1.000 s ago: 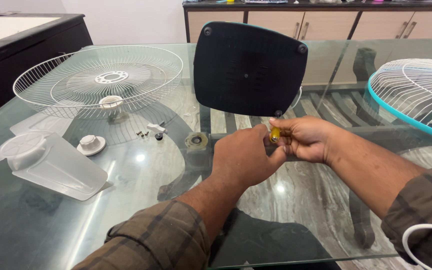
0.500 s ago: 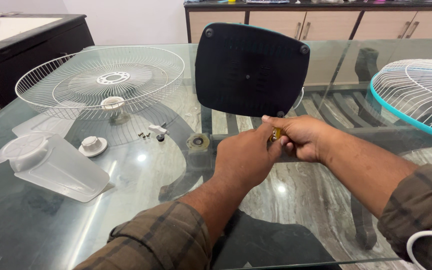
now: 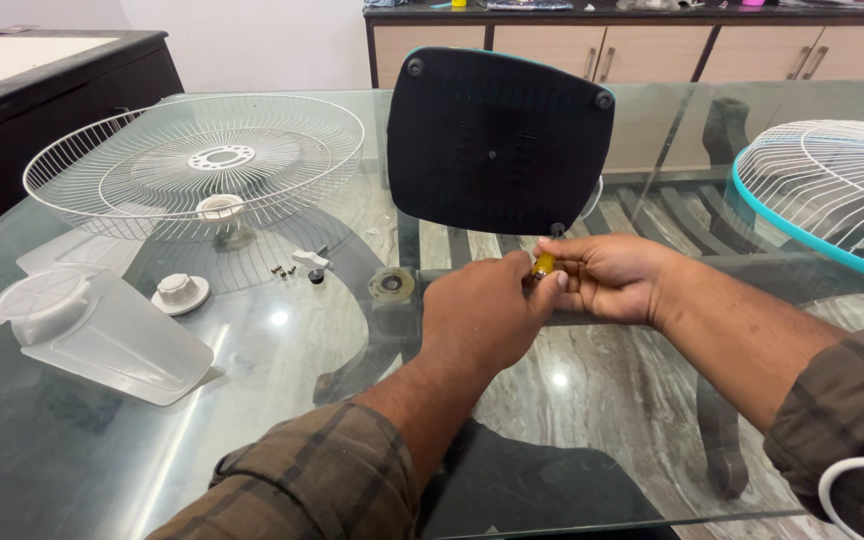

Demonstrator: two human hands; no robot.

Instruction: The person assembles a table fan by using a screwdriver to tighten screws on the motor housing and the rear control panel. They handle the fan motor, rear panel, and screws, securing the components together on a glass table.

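While both my hands are meeting just right of the frame's centre, I am pinching a small yellow-handled tool between them. My right hand is curling around it from the right, thumb and fingertips closing on the yellow part, so that only a short piece of it is showing between the two hands. My left hand is coming up from below and to the left, its fingers bending in against the same tool, though its back is hiding how they are gripping, so I cannot tell how firmly that hand is holding.

Directly above the tool, the black fan base is standing on edge, tilting its underside toward me, with the tool's end sitting right at the dark foot near its lower edge. Everything is resting on a glass bench.

At the upper left of the frame a white wire guard is lying dish-up, and below it, at the left edge, a translucent fan blade is lying flat. Between them and my left hand, a white round cap, a few small screws and a white knob are lying apart from one another. At the right edge a second guard with a teal rim is showing partly.
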